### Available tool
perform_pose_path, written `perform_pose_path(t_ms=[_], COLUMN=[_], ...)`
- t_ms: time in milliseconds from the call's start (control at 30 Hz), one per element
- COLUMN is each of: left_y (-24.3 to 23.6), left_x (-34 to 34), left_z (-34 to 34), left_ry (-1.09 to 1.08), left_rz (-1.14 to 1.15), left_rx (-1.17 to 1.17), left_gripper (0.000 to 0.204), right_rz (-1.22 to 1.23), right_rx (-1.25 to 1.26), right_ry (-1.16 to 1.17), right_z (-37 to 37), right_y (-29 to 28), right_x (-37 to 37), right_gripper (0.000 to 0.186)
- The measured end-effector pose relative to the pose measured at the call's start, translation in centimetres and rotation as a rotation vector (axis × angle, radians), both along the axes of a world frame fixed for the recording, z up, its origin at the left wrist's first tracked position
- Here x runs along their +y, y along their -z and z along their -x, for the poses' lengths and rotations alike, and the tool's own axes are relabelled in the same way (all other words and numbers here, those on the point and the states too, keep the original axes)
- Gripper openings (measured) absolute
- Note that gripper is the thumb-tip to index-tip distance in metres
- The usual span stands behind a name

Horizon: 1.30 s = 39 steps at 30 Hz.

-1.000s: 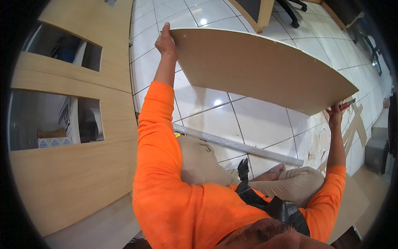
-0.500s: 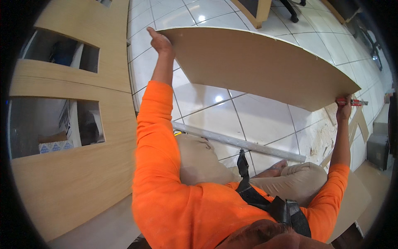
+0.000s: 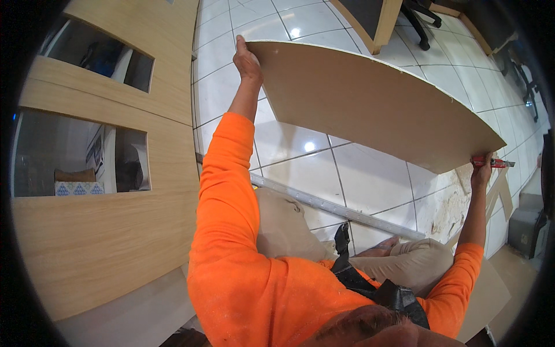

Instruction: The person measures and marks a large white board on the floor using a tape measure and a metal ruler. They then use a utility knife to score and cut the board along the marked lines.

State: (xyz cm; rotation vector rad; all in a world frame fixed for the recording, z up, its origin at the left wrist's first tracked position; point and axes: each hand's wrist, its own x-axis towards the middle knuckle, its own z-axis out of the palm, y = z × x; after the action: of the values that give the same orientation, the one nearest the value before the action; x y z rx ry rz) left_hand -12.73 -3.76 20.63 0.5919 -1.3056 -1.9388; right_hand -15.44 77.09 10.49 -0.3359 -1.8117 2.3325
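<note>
A large brown board with a pale, slightly rough upper edge is tilted up on its long side in front of me. My left hand is closed on its left end, thumb pointing up along the edge. At the far right corner, my right hand grips the board and also has a red utility knife in it, the knife's metal tip pointing right. Whether the board's lower edge touches the floor I cannot tell. A long metal straightedge lies on the tiles between the board and my bent legs.
Wooden cabinet doors with glass panes stand along the left. Scraps and dust lie on the white tiles near my right arm. Beyond the board are a wooden desk leg and a chair base. A grey case sits far right.
The whole view has shifted a little, so the board and both hands appear slightly further right and lower. Both hands keep their hold on the board, and the knife stays in the right one.
</note>
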Motion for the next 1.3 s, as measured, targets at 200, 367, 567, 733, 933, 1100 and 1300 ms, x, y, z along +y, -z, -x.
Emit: perform_pose_path(t_ms=[200, 367, 567, 733, 933, 1100, 1300], left_y=[0.0, -1.8, -1.1, -1.8, -1.2, -1.3, -0.8], left_x=[0.1, 0.9, 0.1, 2.2, 0.4, 0.1, 1.0], left_z=[-0.3, -0.7, -0.2, -0.2, 0.3, 0.0, 0.2], left_ry=[0.132, -0.082, -0.087, -0.007, -0.054, -0.017, -0.012], left_rz=[-0.072, 0.119, 0.091, 0.075, 0.126, 0.129, 0.137], left_rx=[0.038, -0.164, -0.061, -0.079, -0.089, -0.167, -0.064], left_gripper=[0.061, 0.056, 0.052, 0.037, 0.041, 0.044, 0.052], right_rz=[-0.026, -0.017, -0.035, -0.053, -0.035, -0.029, -0.006], right_rx=[-0.016, -0.023, -0.010, -0.063, -0.030, -0.037, -0.047], right_ry=[0.008, 0.083, 0.024, 0.103, 0.050, 0.128, 0.089], right_z=[-0.4, -0.8, -0.4, -0.4, -0.6, -0.5, -0.1], right_y=[-0.2, -0.8, -0.5, -0.9, -1.1, -0.9, 0.4], right_x=[0.6, -2.1, -1.0, -1.4, -2.2, -2.5, -0.8], right_gripper=[0.045, 0.047, 0.042, 0.041, 0.040, 0.040, 0.041])
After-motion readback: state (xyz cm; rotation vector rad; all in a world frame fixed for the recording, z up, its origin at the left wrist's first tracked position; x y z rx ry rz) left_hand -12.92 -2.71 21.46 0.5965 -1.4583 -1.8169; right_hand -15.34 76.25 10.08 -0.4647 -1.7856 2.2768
